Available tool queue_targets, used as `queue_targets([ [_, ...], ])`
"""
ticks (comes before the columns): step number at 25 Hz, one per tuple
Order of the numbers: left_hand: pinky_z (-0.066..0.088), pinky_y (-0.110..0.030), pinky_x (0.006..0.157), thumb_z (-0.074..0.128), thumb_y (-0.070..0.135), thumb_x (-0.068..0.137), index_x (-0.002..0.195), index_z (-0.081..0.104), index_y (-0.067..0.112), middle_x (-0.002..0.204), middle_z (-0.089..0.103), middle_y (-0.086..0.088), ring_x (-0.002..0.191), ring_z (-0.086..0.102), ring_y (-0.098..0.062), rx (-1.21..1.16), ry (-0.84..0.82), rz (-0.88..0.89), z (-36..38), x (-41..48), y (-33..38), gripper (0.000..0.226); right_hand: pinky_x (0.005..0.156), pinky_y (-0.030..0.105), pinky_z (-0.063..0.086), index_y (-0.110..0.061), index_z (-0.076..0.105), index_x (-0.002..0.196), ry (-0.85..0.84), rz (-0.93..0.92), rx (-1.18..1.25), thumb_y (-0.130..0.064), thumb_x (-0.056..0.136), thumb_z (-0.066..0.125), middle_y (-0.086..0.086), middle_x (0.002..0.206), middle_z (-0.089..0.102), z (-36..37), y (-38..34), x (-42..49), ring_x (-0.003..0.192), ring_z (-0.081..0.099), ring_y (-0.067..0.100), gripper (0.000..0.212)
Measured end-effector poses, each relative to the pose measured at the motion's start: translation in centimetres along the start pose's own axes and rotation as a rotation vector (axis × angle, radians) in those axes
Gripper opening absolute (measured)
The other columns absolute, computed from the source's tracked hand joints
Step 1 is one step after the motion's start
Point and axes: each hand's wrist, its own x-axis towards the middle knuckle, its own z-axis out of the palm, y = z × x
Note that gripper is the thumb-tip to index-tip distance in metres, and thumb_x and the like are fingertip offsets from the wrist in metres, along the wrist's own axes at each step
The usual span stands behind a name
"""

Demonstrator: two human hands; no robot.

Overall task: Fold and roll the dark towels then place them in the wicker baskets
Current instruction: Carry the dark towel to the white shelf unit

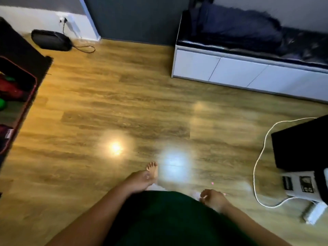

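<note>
Dark blue towels [237, 26] lie heaped on the black top of a white bench [239, 71] at the upper right. No wicker basket is in view. My left hand [140, 180] hangs low in the middle, fingers loosely curled, holding nothing. My right hand [213, 198] hangs at my side to the right, fingers loosely curled, also holding nothing. Both hands are far from the towels. The picture is blurred by motion. My bare foot [152, 168] shows just beyond the left hand.
A wooden floor [124, 103] spreads across the middle. A black round device [51, 40] with a cord sits at the back left. A dark rug and a red-edged case [16, 103] lie at left. A black box [301, 144], white cable [257, 166] and white device stand at right.
</note>
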Motion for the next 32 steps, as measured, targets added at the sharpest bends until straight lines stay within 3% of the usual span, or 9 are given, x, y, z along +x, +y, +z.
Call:
queue_targets([
  [2, 0.041, -0.025, 0.097, 0.056, 0.044, 0.097, 0.150, 0.043, 0.021, 0.153, 0.047, -0.005, 0.133, 0.050, -0.023, 0.071, 0.008, 0.035, -5.6, 2.3, 2.9, 0.059, 0.095, 0.024, 0.045, -0.034, 0.056, 0.090, 0.025, 0.019, 0.014, -0.034, 0.097, 0.050, 0.007, 0.111, 0.069, -4.1, -3.1, 1.8, 0.108, 0.064, 0.025, 0.010],
  [5, 0.042, -0.028, 0.087, 0.054, 0.047, 0.098, 0.154, 0.034, 0.023, 0.157, 0.039, -0.008, 0.131, 0.051, -0.028, 0.126, -0.021, 0.040, -13.1, 6.7, 7.1, 0.064, 0.094, 0.025, 0.044, -0.025, 0.062, 0.120, 0.099, 0.022, 0.031, -0.034, 0.097, 0.049, 0.010, 0.126, 0.066, -10.5, -7.8, 5.1, 0.117, 0.060, 0.026, 0.027],
  [8, 0.041, -0.030, 0.098, 0.054, 0.049, 0.099, 0.155, 0.032, 0.024, 0.161, 0.032, -0.006, 0.137, 0.046, -0.027, 0.126, -0.006, 0.048, -18.5, 12.0, 11.4, 0.066, 0.097, 0.027, 0.045, -0.023, 0.059, 0.132, 0.079, 0.002, 0.070, -0.039, 0.097, 0.050, 0.008, 0.133, 0.062, -16.8, -11.1, 10.2, 0.121, 0.058, 0.025, 0.040],
  [16, 0.036, -0.024, 0.104, 0.055, 0.045, 0.099, 0.151, 0.041, 0.019, 0.156, 0.042, -0.002, 0.141, 0.043, -0.021, 0.130, 0.010, -0.049, -28.9, 22.5, 26.1, 0.060, 0.095, 0.026, 0.044, -0.027, 0.060, 0.127, -0.003, -0.066, 0.108, -0.041, 0.096, 0.049, 0.005, 0.131, 0.062, -39.5, -13.4, 23.7, 0.118, 0.058, 0.021, 0.036],
  [20, 0.042, -0.021, 0.092, 0.059, 0.040, 0.096, 0.131, 0.060, 0.026, 0.133, 0.061, 0.005, 0.124, 0.055, -0.014, 0.085, 0.057, 0.026, -34.0, 27.2, 34.7, 0.037, 0.079, 0.021, 0.039, -0.020, 0.060, 0.126, 0.041, -0.085, 0.131, -0.035, 0.098, 0.049, 0.003, 0.106, 0.069, -51.4, -13.9, 28.2, 0.107, 0.061, 0.021, 0.033],
  [23, 0.038, -0.018, 0.084, 0.059, 0.034, 0.097, 0.127, 0.061, 0.024, 0.119, 0.059, 0.015, 0.113, 0.055, -0.005, 0.086, 0.040, 0.090, -37.2, 31.5, 41.5, 0.031, 0.087, 0.022, 0.042, -0.021, 0.060, 0.127, 0.082, -0.071, 0.217, -0.036, 0.098, 0.051, 0.005, 0.121, 0.068, -58.7, -14.5, 31.6, 0.114, 0.058, 0.022, 0.034],
  [26, 0.044, -0.024, 0.088, 0.058, 0.038, 0.097, 0.119, 0.062, 0.028, 0.127, 0.065, 0.006, 0.116, 0.059, -0.013, 0.096, 0.000, 0.102, -40.6, 38.2, 47.4, 0.025, 0.093, 0.024, 0.045, -0.021, 0.061, 0.127, 0.107, -0.048, 0.336, -0.037, 0.098, 0.054, 0.006, 0.127, 0.065, -64.5, -14.8, 34.7, 0.116, 0.059, 0.024, 0.034],
  [30, 0.043, -0.025, 0.090, 0.060, 0.035, 0.098, 0.139, 0.054, 0.020, 0.134, 0.062, -0.002, 0.117, 0.059, -0.018, 0.007, -0.008, 0.110, -45.0, 47.1, 55.8, 0.044, 0.091, 0.022, 0.042, -0.020, 0.062, 0.127, 0.091, 0.093, 0.471, -0.035, 0.096, 0.058, 0.005, 0.120, 0.070, -71.1, -14.2, 37.9, 0.113, 0.061, 0.022, 0.035],
  [32, 0.045, -0.027, 0.086, 0.059, 0.035, 0.097, 0.139, 0.053, 0.022, 0.127, 0.061, 0.000, 0.111, 0.058, -0.019, -0.098, -0.007, 0.078, -46.0, 50.2, 60.6, 0.044, 0.091, 0.025, 0.043, -0.019, 0.063, 0.124, 0.130, 0.185, 0.645, -0.035, 0.094, 0.062, 0.004, 0.111, 0.069, -74.5, -13.7, 39.7, 0.108, 0.061, 0.023, 0.034],
])
